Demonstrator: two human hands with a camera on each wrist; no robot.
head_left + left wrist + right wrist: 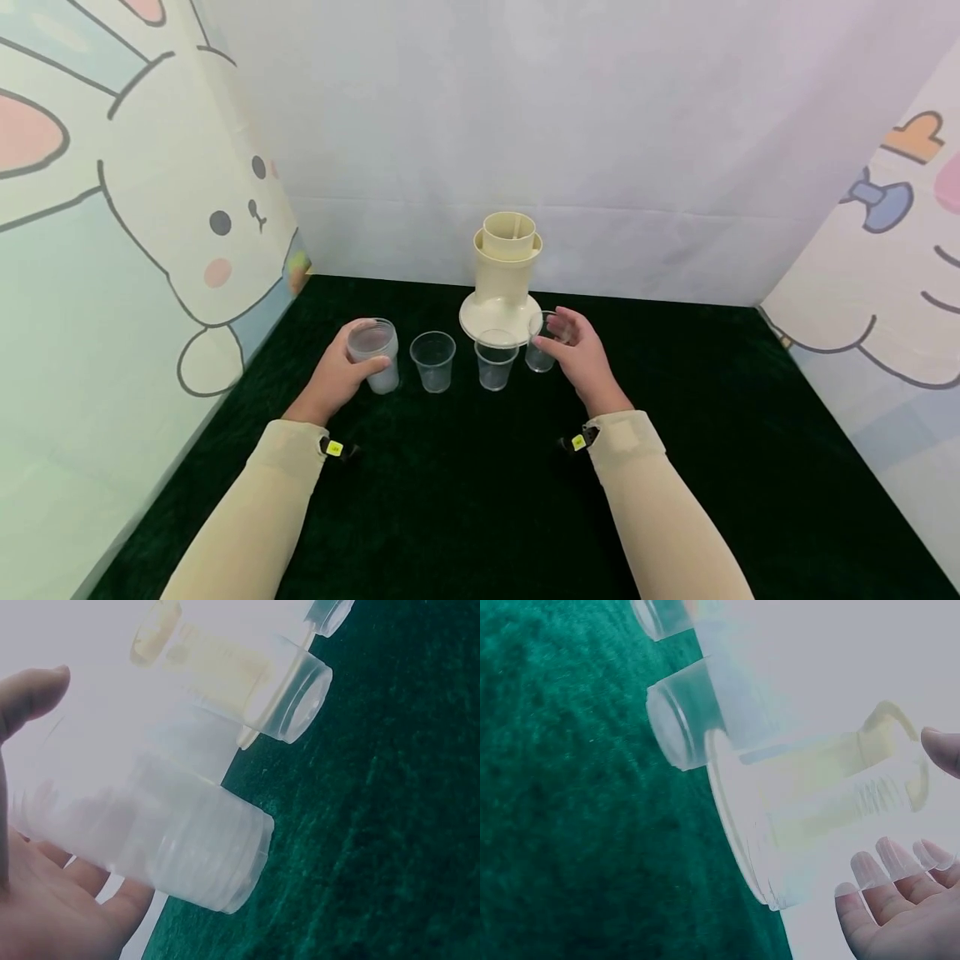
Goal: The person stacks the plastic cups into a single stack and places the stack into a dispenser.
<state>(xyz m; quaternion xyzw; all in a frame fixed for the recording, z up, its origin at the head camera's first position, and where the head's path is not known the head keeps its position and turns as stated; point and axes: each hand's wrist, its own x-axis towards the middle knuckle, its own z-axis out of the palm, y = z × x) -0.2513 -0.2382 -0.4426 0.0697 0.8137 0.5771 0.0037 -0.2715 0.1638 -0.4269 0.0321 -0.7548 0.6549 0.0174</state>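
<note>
My left hand (335, 377) grips a stack of clear plastic cups (383, 379), its thumb across the front. In the left wrist view, the nested rings of the cup stack (206, 847) show above the curled fingers. My right hand (587, 357) holds a clear plastic cup (538, 360) at the right end of the row, fingers behind it and thumb at the near side. Through that cup's wall the fingertips (868, 870) show in the right wrist view. Between the hands stand two upright clear cups, one left (433, 367) and one right (495, 369).
Behind the cups stands a cream plastic holder (501, 279) with a round base and a tube on top. Dark green cloth (465, 500) covers the table. A pale curtain (600, 150) hangs at the back, with cartoon-printed panels (150, 250) at both sides.
</note>
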